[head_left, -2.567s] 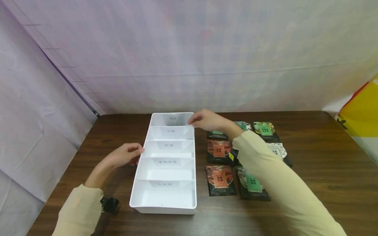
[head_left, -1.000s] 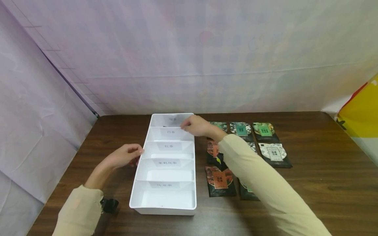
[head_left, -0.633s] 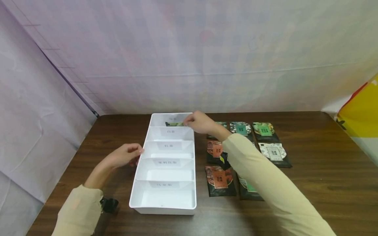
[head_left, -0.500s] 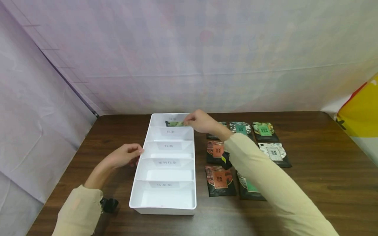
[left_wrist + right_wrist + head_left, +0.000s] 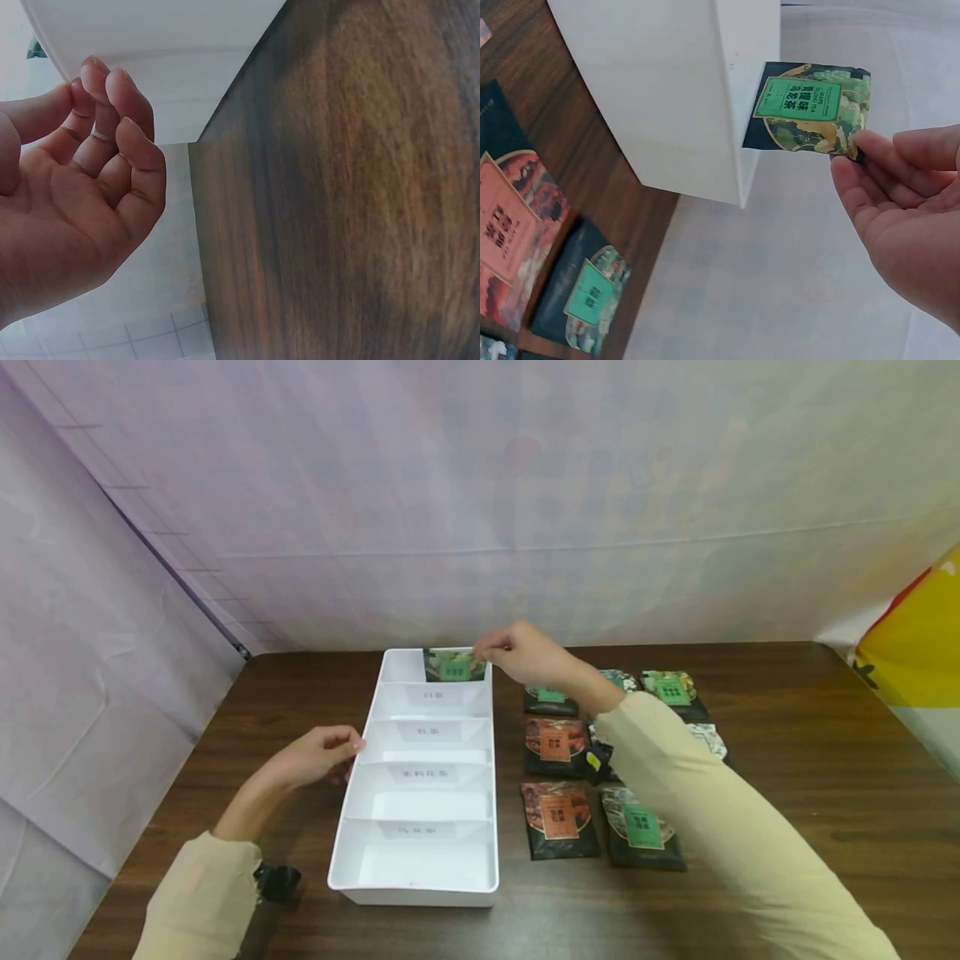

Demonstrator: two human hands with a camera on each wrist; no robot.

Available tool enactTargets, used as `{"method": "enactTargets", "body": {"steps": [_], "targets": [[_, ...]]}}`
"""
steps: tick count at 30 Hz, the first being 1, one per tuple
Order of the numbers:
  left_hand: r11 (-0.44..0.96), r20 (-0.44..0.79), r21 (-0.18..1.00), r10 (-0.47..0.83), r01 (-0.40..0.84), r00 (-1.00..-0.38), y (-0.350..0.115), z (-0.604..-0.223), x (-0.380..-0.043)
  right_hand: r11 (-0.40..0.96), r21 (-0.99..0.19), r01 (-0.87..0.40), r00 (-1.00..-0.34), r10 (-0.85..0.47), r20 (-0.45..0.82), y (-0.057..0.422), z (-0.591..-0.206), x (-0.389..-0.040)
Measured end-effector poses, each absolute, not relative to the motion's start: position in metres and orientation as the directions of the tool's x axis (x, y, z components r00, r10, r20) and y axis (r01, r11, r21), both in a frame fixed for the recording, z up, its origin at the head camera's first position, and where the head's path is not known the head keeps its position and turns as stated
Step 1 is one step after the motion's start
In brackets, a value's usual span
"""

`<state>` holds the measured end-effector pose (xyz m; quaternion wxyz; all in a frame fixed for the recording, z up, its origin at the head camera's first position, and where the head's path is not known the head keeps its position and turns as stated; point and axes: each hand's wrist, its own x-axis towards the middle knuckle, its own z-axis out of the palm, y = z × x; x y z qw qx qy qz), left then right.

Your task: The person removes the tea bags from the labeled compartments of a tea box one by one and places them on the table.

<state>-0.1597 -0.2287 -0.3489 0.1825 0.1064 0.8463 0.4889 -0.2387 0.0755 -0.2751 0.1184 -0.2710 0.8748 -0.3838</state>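
My right hand (image 5: 528,653) pinches a green and black tea sachet (image 5: 454,666) by its corner, over the farthest compartment of the white divided box (image 5: 420,897). In the right wrist view, the sachet (image 5: 810,109) shows a green label reading grape oolong tea, and part of it overlaps the box rim; thumb and fingers of the right hand (image 5: 900,191) hold its end. My left hand (image 5: 318,753) is at the box's left side. The left wrist view shows the left hand (image 5: 90,172) with thumb and forefinger pinching the rim, the other fingers curled.
Right of the box, several sachets lie in rows on the brown table (image 5: 810,827), among them a red one (image 5: 561,820) and a green one (image 5: 643,828). The right sleeve (image 5: 720,802) covers part of them. Paper labels (image 5: 426,773) mark the compartments. A pale curtain (image 5: 525,527) hangs behind.
My right hand has come up out of the far compartment, lifting the green sachet so that its face now shows above the divider. The left hand stays at the rim.
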Motion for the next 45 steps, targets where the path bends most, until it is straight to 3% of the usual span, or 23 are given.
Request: {"method": "enactTargets", "body": {"steps": [21, 45], "targets": [[0.503, -0.209, 0.864, 0.353, -0.003, -0.912, -0.229, -0.348, -0.16, 0.549, -0.74, -0.389, -0.849, -0.524, 0.057, 0.115, -0.244, -0.219], [0.491, -0.209, 0.871, 0.362, -0.005, -0.908, -0.229, -0.348, -0.159, 0.675, -0.661, -0.329, -0.89, -0.456, -0.023, 0.196, -0.257, -0.198]]}}
